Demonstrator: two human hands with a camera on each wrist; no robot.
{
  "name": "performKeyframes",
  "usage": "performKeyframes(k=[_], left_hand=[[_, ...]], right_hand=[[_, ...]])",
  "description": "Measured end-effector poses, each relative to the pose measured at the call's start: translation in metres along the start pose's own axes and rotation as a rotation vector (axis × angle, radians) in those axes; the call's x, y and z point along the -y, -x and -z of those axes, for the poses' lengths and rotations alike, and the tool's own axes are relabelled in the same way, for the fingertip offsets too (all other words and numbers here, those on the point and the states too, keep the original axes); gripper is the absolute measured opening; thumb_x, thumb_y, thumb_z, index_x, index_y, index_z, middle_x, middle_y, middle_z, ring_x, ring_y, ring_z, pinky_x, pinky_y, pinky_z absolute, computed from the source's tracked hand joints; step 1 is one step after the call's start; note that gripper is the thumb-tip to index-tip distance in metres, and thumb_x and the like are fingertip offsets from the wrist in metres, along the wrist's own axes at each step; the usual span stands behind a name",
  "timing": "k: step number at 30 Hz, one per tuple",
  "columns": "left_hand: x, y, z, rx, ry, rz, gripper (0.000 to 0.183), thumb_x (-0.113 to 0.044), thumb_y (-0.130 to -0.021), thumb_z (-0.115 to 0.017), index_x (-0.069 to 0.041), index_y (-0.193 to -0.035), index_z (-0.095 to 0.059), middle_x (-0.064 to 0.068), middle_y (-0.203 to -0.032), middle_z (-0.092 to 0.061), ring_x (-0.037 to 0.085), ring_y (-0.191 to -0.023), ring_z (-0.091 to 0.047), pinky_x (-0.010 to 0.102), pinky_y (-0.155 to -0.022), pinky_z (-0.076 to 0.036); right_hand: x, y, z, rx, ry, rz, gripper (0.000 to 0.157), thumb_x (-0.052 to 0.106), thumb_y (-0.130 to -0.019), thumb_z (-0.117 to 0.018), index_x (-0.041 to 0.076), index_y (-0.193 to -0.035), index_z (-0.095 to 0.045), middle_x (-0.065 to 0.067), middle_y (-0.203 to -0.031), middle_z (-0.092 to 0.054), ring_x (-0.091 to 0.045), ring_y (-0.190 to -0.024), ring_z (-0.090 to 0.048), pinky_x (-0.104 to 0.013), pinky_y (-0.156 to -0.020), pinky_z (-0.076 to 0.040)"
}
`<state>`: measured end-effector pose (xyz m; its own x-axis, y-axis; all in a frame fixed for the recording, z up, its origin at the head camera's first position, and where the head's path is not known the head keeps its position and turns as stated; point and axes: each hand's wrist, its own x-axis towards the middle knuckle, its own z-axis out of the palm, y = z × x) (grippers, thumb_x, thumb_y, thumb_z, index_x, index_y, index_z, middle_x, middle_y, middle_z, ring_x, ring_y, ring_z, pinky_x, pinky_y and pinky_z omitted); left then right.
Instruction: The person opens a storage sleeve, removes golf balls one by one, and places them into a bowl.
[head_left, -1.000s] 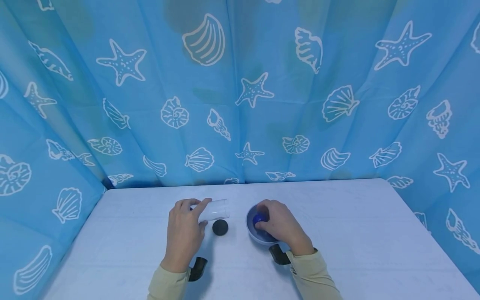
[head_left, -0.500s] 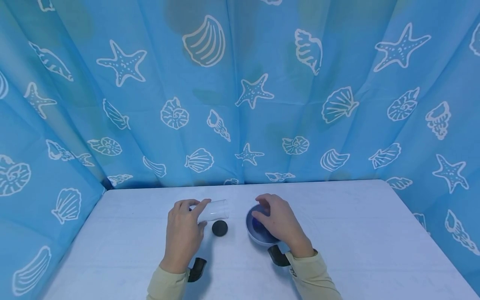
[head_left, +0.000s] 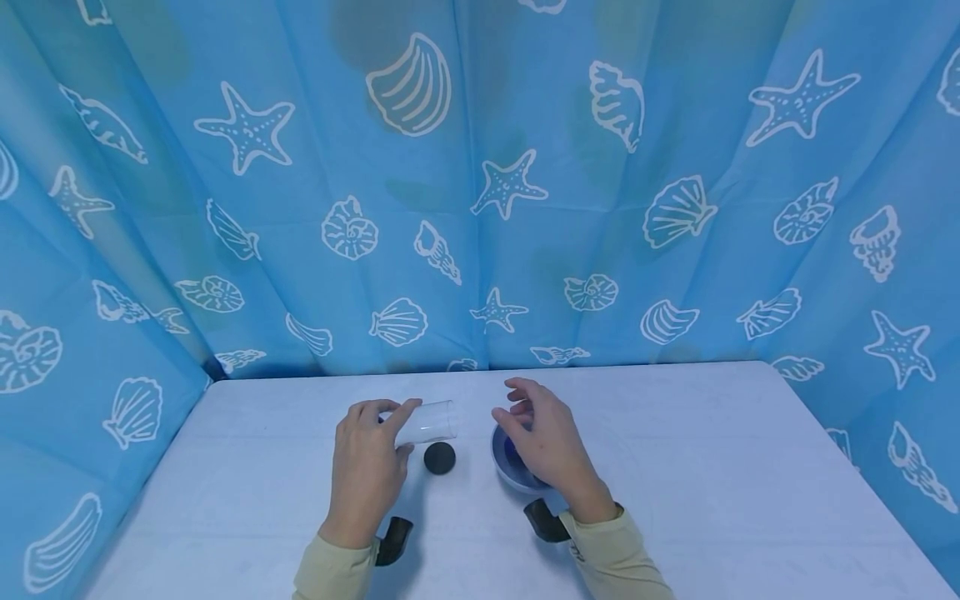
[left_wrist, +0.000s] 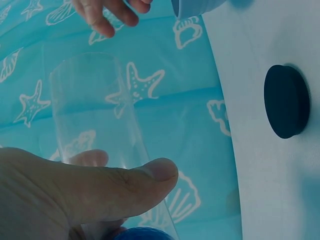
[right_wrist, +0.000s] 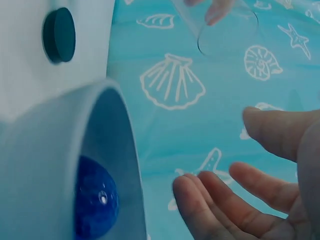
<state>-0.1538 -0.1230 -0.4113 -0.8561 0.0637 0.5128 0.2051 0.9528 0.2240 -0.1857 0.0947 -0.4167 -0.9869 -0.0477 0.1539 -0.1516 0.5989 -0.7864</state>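
Observation:
My left hand (head_left: 367, 471) grips a clear, see-through cylinder (head_left: 433, 422) lying sideways, its open-looking end pointing right. In the left wrist view the thumb crosses the cylinder wall, and something round and blue (left_wrist: 142, 234) shows at its lower end. A grey-blue bowl (head_left: 512, 477) stands to the right. Inside it sits a glossy dark blue ball (right_wrist: 96, 200). My right hand (head_left: 551, 442) hovers over the bowl's far side, fingers parted and holding nothing; it hides much of the bowl in the head view.
Between cylinder and bowl lies a round black lid (head_left: 439, 458) on the white-covered table (head_left: 720, 467). A blue curtain (head_left: 480, 250) with white shell and starfish prints rises behind the table. Each wrist carries a black mount (head_left: 546, 522).
One second ago my right fingers held the blue ball in the bowl. They have let go and spread, and the hand has lifted slightly up and left. My left hand keeps its grip on the cylinder.

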Motion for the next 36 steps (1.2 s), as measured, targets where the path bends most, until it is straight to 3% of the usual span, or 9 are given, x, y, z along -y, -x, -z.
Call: performKeyframes(k=[7,23,36], left_hand=[[0.0,0.0,0.0,-0.012,0.008,-0.007,0.062,0.001,-0.064,-0.093,-0.012,-0.121,-0.074,0.018,-0.112,-0.068,0.039,-0.11,-0.058,0.056,-0.098,-0.047],[-0.003,0.0,-0.002,-0.025,-0.007,-0.02,0.062,0.002,-0.065,-0.092,-0.013,-0.122,-0.074,0.018,-0.112,-0.068,0.038,-0.11,-0.058,0.055,-0.098,-0.046],[-0.006,0.002,-0.003,-0.02,-0.004,-0.01,0.062,-0.001,-0.067,-0.092,-0.015,-0.124,-0.073,0.018,-0.115,-0.067,0.038,-0.112,-0.056,0.054,-0.101,-0.045]], right_hand=[[0.003,0.0,-0.004,-0.028,-0.041,0.014,0.051,0.026,-0.097,-0.068,0.009,-0.142,-0.051,-0.01,-0.124,-0.063,-0.024,-0.112,-0.064,-0.039,-0.095,-0.055],[0.009,0.006,-0.013,-0.009,-0.138,0.052,0.049,0.03,-0.097,-0.069,0.009,-0.139,-0.055,-0.007,-0.132,-0.063,-0.022,-0.114,-0.063,-0.038,-0.096,-0.054],[0.013,0.01,-0.026,0.077,-0.229,0.067,0.047,0.035,-0.099,-0.064,0.01,-0.138,-0.057,-0.007,-0.13,-0.064,-0.023,-0.115,-0.063,-0.041,-0.096,-0.054]])
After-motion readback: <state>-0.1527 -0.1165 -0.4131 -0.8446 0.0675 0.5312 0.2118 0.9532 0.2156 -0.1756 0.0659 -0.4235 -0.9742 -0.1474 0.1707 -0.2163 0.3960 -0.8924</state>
